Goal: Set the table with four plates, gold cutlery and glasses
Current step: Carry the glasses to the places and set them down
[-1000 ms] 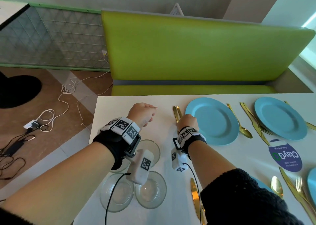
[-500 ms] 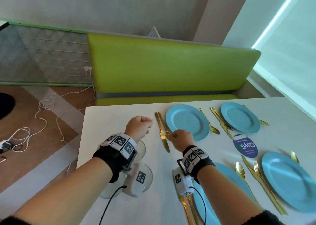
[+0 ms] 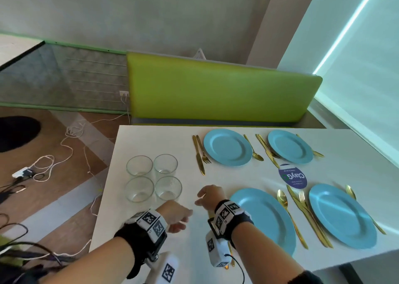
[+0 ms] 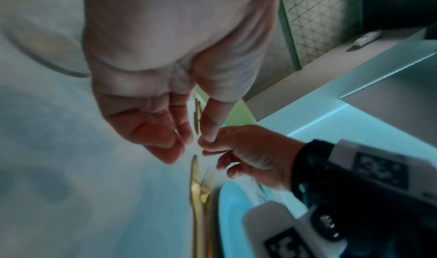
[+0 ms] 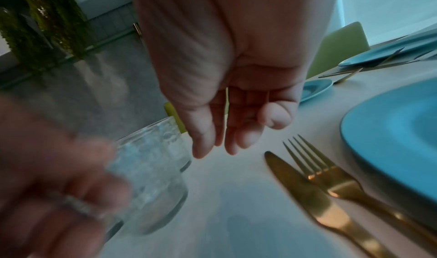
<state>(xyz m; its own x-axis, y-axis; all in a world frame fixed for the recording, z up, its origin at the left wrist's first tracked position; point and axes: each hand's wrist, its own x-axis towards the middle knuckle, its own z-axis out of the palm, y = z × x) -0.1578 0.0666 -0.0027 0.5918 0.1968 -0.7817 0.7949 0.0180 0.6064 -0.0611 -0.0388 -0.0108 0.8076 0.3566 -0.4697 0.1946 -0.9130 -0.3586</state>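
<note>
While the surface (image 3: 151, 141) already carries four blue plates (image 3: 227, 147) with gold cutlery beside them, we judge that the four glasses (image 3: 153, 179) are what remains to be dealt out; they stand clustered two by two, upright and touching or nearly so, toward the left edge of the surface, well apart from the far settings. We take the plates to be stiff and fairly weighty, best lifted by the rim, though they look placed. We expect each glass to be rigid, smooth, somewhat slippery and breakable, so we would wrap fingers and thumb around the side wall at mid height and lift one clear of its neighbours without knocking them. We read the knife and fork (image 5: 314, 183) by the near plate as thin, hard and light, to be pinched by the handle. Our left hand (image 3: 176, 215) hangs just near the closest glass with fingers relaxed and loosely curled, holding nothing; our right hand (image 3: 210, 197) hovers over bare surface, fingers apart and empty. Both wrist views are blurred, the near cutlery is largely covered by our right wrist in the head view, and whether the glasses actually touch we cannot tell.
</note>
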